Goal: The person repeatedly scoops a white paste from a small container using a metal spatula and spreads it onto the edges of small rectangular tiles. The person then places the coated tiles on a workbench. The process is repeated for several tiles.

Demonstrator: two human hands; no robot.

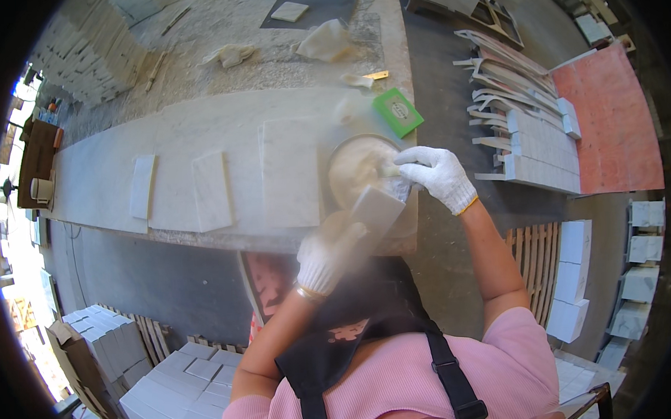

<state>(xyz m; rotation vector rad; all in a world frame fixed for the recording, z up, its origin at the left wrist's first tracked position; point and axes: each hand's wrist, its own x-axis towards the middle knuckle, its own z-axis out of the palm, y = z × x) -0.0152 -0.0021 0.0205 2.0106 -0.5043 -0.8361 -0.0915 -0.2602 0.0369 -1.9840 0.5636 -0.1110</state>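
Head view: the left hand (324,256), in a white glove, has its fingers bent around the near end of a pale rectangular tile (378,212); this hand is blurred, so I cannot tell exactly how each finger lies. The tile slants up from the left hand toward the right hand and covers the near rim of a round bowl. The right hand (440,178), also gloved, is partly closed, its thumb and fingertips pinched together over the right side of the bowl; they seem to hold something small and pale, too unclear to name. The bowl (352,171), with whitish material in it, is between and slightly beyond the two hands. Just beyond the bowl, ahead of the right hand, lies a green box (399,111). To the left of the left hand, a larger pale slab (292,170) and two narrower pieces lie in a row on the worktable (175,130). Farther ahead of both hands there is a crumpled whitish cloth (327,42). Well to the right of the right hand stands a red panel (616,126).
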